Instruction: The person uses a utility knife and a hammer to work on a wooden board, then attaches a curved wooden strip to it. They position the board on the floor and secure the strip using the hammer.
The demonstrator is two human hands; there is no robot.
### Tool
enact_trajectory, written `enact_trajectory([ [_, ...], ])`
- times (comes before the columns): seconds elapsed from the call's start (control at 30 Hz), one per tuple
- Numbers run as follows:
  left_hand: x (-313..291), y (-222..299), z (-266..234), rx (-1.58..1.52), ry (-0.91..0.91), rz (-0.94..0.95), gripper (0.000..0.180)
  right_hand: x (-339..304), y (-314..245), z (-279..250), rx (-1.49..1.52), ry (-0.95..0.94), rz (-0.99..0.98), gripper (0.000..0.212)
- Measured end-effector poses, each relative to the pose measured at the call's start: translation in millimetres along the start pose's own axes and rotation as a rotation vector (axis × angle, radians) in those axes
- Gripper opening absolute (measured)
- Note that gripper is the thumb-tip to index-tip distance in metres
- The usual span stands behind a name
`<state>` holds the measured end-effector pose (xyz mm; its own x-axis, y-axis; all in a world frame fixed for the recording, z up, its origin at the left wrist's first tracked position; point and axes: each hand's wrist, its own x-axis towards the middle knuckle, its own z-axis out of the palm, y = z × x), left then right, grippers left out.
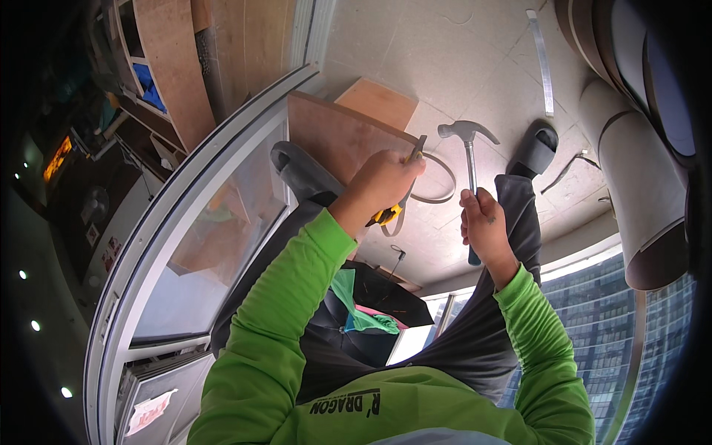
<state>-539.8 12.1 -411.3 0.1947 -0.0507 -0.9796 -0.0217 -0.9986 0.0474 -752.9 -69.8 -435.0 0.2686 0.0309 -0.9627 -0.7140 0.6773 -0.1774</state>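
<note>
In my right hand [486, 222] is a claw hammer [470, 148], gripped by its dark handle with the steel head pointing away from me. My left hand [386, 180] is closed around a thin, flexible grey-brown strip [449, 174] that curls into a loop toward the right. A yellow-and-black tool [387, 215] shows below the same hand; its kind is mostly hidden by the fingers. Just beyond the left hand stands a brown wooden board [334, 133], with a second, lighter board [378, 102] behind it. The hammer head is apart from both boards.
Large rolls [630, 185] stand at the right. A metal strip [541, 63] and a dark cord [569, 170] lie on the tiled floor. A glass panel with a metal frame [159, 200] runs along the left. Between my legs is a black umbrella [386, 293] with green cloth [352, 311].
</note>
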Motion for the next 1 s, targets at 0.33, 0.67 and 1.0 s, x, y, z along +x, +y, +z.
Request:
enact_trajectory([
  [0.33,1,-1,-1,-0.023,0.004,0.004,0.054,2,-6,-3,0.027,-0.002,0.017,0.035],
  [0.67,2,-1,0,-0.032,0.005,0.002,0.052,2,-8,-7,-0.002,-0.016,0.014,0.036],
  [1.0,11,-18,7,-0.102,0.036,0.044,0.052,3,-3,-8,-0.074,0.001,-0.041,0.035],
])
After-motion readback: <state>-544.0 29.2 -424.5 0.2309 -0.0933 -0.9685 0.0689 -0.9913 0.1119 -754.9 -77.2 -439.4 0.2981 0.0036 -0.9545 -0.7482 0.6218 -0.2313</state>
